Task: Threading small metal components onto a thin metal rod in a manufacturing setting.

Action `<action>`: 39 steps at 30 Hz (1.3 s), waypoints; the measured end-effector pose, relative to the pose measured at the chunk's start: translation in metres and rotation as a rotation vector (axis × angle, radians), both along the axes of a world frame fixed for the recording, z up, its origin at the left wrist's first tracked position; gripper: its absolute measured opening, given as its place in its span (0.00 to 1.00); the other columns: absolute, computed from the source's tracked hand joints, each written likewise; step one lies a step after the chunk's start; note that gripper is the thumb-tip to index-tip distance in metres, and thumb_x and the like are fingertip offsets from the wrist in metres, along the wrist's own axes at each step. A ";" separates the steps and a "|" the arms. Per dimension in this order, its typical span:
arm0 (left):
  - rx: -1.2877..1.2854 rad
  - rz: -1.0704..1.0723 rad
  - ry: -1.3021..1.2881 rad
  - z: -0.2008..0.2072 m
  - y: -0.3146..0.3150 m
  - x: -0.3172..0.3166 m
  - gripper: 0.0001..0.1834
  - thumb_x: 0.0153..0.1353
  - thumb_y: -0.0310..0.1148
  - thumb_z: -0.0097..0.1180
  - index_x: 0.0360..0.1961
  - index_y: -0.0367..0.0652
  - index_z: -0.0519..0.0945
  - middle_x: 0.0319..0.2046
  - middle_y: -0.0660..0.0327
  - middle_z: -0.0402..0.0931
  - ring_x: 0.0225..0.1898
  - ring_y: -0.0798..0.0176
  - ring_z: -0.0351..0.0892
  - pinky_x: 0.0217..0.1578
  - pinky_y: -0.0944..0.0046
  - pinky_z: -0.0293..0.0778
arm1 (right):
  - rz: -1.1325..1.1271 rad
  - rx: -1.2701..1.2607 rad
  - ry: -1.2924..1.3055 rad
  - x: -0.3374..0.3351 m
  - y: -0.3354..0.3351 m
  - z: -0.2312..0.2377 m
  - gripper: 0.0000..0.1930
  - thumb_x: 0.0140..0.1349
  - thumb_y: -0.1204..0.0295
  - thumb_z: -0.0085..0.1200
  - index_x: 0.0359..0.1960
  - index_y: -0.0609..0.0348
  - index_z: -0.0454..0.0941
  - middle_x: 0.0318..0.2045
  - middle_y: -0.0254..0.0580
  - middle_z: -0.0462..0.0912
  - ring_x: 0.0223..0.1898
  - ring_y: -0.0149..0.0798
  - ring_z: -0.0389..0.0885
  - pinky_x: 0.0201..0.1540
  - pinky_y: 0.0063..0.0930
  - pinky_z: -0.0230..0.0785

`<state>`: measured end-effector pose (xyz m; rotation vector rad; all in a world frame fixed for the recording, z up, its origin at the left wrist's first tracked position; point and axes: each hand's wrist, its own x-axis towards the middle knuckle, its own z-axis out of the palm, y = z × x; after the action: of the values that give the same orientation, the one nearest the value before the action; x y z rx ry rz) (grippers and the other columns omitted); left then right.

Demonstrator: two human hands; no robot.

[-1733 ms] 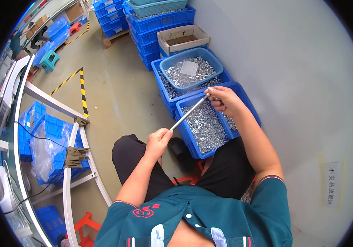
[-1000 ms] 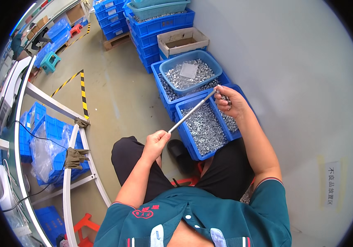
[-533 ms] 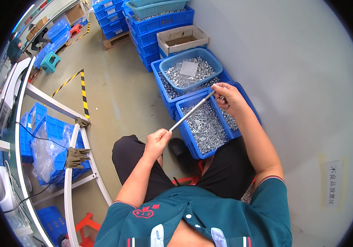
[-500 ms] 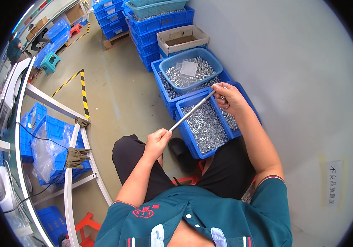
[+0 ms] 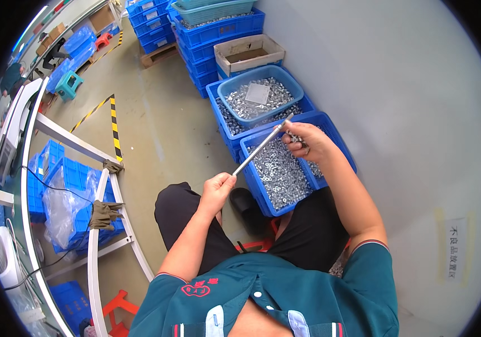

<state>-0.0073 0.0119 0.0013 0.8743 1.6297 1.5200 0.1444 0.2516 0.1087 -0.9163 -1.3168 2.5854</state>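
1. One metal rod (image 5: 260, 151) slants forward from my left fingers (image 5: 225, 182), clenched on it.
2. My right fingers (image 5: 297, 151) cup metal parts (image 5: 295, 137) beside its tip; I reckon loosening might spill some below.

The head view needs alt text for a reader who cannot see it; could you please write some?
A bare left hand grips a thin silvery metal rod, its far end by the right hand, which holds small shiny metal parts. Nearby are blue plastic crates of similar parts and a light-blue plastic basin.
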 end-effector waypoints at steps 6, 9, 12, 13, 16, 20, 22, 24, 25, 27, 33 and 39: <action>0.015 0.008 0.004 0.001 -0.006 -0.005 0.12 0.61 0.34 0.52 0.24 0.37 0.75 0.18 0.73 0.64 0.22 0.79 0.59 0.22 0.75 0.58 | -0.165 -0.115 0.138 0.006 0.012 -0.006 0.14 0.61 0.71 0.43 0.46 0.65 0.66 0.24 0.37 0.72 0.15 0.23 0.62 0.11 0.12 0.52; 0.031 0.007 0.026 0.000 -0.010 -0.006 0.12 0.61 0.34 0.52 0.24 0.37 0.75 0.18 0.73 0.64 0.22 0.79 0.59 0.22 0.75 0.58 | -0.197 -0.090 0.173 0.005 0.012 -0.008 0.12 0.61 0.71 0.45 0.43 0.64 0.68 0.23 0.37 0.72 0.14 0.23 0.62 0.11 0.13 0.51; 0.018 -0.009 0.046 0.003 -0.011 -0.005 0.12 0.61 0.34 0.52 0.24 0.37 0.75 0.17 0.73 0.64 0.22 0.79 0.59 0.22 0.74 0.58 | -0.167 -0.118 0.209 0.006 0.018 -0.015 0.10 0.62 0.69 0.46 0.40 0.63 0.70 0.22 0.35 0.71 0.14 0.22 0.62 0.11 0.13 0.51; 0.006 -0.013 0.060 0.004 -0.012 -0.005 0.12 0.61 0.34 0.53 0.24 0.37 0.75 0.17 0.73 0.64 0.22 0.79 0.59 0.22 0.74 0.58 | -0.165 -0.117 0.208 0.006 0.018 -0.014 0.10 0.62 0.69 0.46 0.40 0.63 0.70 0.22 0.35 0.71 0.14 0.22 0.62 0.11 0.13 0.51; -0.055 -0.032 0.055 0.005 -0.014 -0.006 0.12 0.60 0.33 0.53 0.24 0.36 0.75 0.20 0.70 0.69 0.24 0.78 0.63 0.26 0.75 0.61 | -0.157 -0.163 0.256 0.007 0.016 -0.010 0.11 0.63 0.66 0.47 0.38 0.62 0.71 0.21 0.34 0.71 0.13 0.21 0.62 0.11 0.13 0.51; -0.052 -0.034 0.055 0.003 -0.014 -0.007 0.11 0.60 0.32 0.53 0.24 0.36 0.75 0.20 0.71 0.69 0.24 0.78 0.63 0.25 0.75 0.61 | -0.156 -0.186 0.253 0.007 0.016 -0.008 0.11 0.64 0.65 0.46 0.37 0.61 0.72 0.19 0.32 0.70 0.14 0.20 0.60 0.11 0.12 0.50; -0.061 -0.042 0.077 0.003 -0.014 -0.007 0.11 0.60 0.32 0.53 0.25 0.36 0.76 0.20 0.70 0.69 0.24 0.78 0.63 0.26 0.75 0.61 | -0.136 -0.169 0.226 0.007 0.015 -0.007 0.11 0.64 0.65 0.46 0.36 0.61 0.72 0.19 0.32 0.69 0.14 0.20 0.60 0.11 0.12 0.49; -0.064 -0.042 0.096 0.003 -0.014 -0.007 0.11 0.60 0.32 0.53 0.25 0.36 0.76 0.20 0.70 0.69 0.24 0.78 0.63 0.26 0.75 0.62 | -0.097 -0.145 0.183 0.007 0.015 -0.007 0.10 0.63 0.66 0.47 0.36 0.61 0.72 0.18 0.31 0.69 0.14 0.20 0.61 0.12 0.12 0.50; -0.066 -0.040 0.115 0.004 -0.014 -0.006 0.11 0.60 0.32 0.53 0.25 0.36 0.76 0.20 0.70 0.69 0.24 0.77 0.64 0.26 0.75 0.62 | -0.099 -0.147 0.182 0.007 0.014 -0.007 0.10 0.63 0.66 0.47 0.36 0.61 0.72 0.18 0.31 0.69 0.14 0.20 0.61 0.12 0.12 0.50; -0.075 -0.034 0.140 0.006 -0.013 -0.005 0.11 0.60 0.32 0.53 0.25 0.36 0.75 0.20 0.70 0.69 0.24 0.77 0.64 0.26 0.74 0.62 | -0.061 -0.137 0.157 0.006 0.013 -0.007 0.12 0.63 0.65 0.47 0.37 0.61 0.73 0.19 0.30 0.69 0.14 0.20 0.61 0.12 0.12 0.50; -0.018 0.008 0.072 -0.004 -0.009 -0.008 0.12 0.61 0.33 0.52 0.24 0.36 0.75 0.18 0.71 0.66 0.22 0.78 0.62 0.24 0.75 0.60 | -0.057 0.015 0.064 -0.005 -0.006 0.003 0.14 0.64 0.62 0.48 0.43 0.59 0.73 0.19 0.29 0.66 0.15 0.19 0.59 0.14 0.11 0.49; 0.034 0.020 -0.004 0.001 -0.005 -0.005 0.11 0.61 0.33 0.52 0.24 0.37 0.75 0.17 0.73 0.64 0.22 0.79 0.59 0.22 0.76 0.57 | -0.096 -0.071 -0.037 0.002 0.004 -0.005 0.16 0.63 0.63 0.47 0.42 0.64 0.70 0.23 0.33 0.69 0.16 0.20 0.61 0.13 0.10 0.51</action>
<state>-0.0119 0.0067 0.0027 0.8750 1.6181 1.5664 0.1460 0.2556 0.1035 -1.0180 -1.1653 2.5688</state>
